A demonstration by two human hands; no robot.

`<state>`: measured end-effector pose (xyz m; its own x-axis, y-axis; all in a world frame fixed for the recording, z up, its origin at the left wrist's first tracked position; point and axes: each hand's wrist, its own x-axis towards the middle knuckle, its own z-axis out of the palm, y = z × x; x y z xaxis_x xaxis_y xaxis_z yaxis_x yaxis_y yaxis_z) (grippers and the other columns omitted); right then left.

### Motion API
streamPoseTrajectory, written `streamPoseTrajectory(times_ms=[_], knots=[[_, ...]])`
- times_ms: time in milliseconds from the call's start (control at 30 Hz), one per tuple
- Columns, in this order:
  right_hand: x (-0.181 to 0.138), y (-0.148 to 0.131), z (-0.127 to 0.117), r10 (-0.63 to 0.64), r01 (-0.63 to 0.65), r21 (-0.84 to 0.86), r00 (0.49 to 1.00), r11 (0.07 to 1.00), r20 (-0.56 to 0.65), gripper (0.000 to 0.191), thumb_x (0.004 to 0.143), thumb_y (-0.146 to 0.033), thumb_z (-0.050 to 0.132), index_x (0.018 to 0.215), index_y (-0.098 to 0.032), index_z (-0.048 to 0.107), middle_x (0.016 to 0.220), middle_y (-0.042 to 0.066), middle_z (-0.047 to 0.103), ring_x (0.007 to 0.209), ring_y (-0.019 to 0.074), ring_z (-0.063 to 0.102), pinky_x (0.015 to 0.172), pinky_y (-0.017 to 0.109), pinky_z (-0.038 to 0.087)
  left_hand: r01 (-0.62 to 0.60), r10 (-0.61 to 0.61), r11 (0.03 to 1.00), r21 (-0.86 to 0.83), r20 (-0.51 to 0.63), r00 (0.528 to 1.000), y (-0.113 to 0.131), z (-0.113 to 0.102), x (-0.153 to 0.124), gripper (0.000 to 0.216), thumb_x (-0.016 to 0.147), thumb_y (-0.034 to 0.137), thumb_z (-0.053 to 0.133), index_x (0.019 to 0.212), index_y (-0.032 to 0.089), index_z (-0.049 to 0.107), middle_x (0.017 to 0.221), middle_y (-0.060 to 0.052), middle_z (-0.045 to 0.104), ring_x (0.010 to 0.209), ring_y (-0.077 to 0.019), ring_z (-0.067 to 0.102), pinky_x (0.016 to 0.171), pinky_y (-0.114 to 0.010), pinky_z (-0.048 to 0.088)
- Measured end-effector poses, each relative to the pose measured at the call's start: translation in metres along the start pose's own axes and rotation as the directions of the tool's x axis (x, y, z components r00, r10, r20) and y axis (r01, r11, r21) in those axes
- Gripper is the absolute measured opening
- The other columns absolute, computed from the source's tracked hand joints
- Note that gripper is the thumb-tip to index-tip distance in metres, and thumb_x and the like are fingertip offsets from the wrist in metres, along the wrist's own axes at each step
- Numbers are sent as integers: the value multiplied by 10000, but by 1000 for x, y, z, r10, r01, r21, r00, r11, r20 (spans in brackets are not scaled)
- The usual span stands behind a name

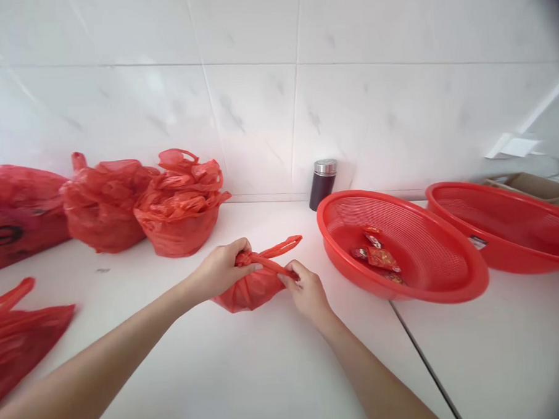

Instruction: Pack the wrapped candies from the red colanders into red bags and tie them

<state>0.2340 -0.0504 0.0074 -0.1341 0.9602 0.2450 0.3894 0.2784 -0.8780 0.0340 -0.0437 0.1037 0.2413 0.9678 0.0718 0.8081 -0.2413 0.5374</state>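
Observation:
A small red plastic bag (pixel 253 291) sits on the white counter (pixel 249 371), bulging with something inside. My left hand (pixel 221 270) grips its knotted top on the left. My right hand (pixel 306 292) pinches one of its handle loops (pixel 281 249), pulled taut to the right. Just right of my hands stands a red mesh basket (pixel 431 289) holding a few red-wrapped candies (pixel 378 254).
Several filled red bags (pixel 180 204) line the tiled wall at the left, and flat red bags (pixel 16 338) lie at the left edge. A dark jar with a metal lid (pixel 323 183) stands by the wall. A second red basket (pixel 507 224) and a cardboard box (pixel 533 186) sit at right.

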Motion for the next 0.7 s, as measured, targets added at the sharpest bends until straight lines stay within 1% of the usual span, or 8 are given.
streamPoseTrajectory(times_ms=[100,200,300,433,500,567,633,700], knots=[[-5,-5,5,11,-12,27,998,1000,56,163,890,-347,500,768,-240,515,729,-23,619,680,158,567,585,249,417,40,-45,996,80,57,997,-6,-18,-13,277,763,485,575,714,245,446,625,33,494,569,-159,455,495,-274,312],[-12,-12,9,2,-9,81,997,997,83,172,911,-354,486,791,-241,535,767,-7,631,732,167,591,604,253,429,89,-106,988,129,127,986,-9,-28,-33,291,772,521,565,720,247,483,619,27,527,557,-168,477,485,-272,306],[-16,-18,12,-43,16,204,991,979,125,174,924,-351,480,818,-231,548,791,5,630,751,162,601,642,255,455,139,-163,982,125,217,963,-10,-28,-51,324,816,573,499,823,253,548,648,15,568,580,-176,507,507,-268,333],[-18,-20,14,-65,20,283,987,959,150,156,925,-343,487,881,-220,573,838,15,648,777,160,613,700,264,476,192,-187,981,8,274,943,-12,-19,-60,399,849,614,430,942,263,596,681,16,596,600,-168,520,527,-260,369],[-17,-21,12,-68,15,298,983,954,171,158,917,-350,501,934,-222,591,899,24,663,820,165,617,724,268,482,181,-168,983,-29,255,952,-14,-14,-59,365,880,564,409,939,266,612,687,21,596,601,-161,514,528,-257,369],[-16,-22,9,-45,-24,302,974,953,222,195,906,-378,524,1003,-229,603,942,27,673,854,171,619,733,271,486,132,-120,990,-51,191,974,-15,-8,-58,301,904,477,409,915,263,620,736,19,609,642,-158,534,562,-260,391],[-15,-24,6,16,-108,302,956,947,293,269,916,-443,496,1017,-225,616,875,25,674,799,175,621,687,276,488,50,-46,998,-45,91,995,-15,-2,-57,226,901,389,440,922,256,622,861,5,624,734,-160,572,650,-273,432],[-15,-26,5,78,-184,290,936,939,343,371,930,-512,436,935,-205,644,756,25,651,698,175,607,617,281,476,-41,40,999,12,6,999,-13,3,-57,195,893,334,460,951,248,625,1016,-20,600,786,-155,588,716,-289,449]])
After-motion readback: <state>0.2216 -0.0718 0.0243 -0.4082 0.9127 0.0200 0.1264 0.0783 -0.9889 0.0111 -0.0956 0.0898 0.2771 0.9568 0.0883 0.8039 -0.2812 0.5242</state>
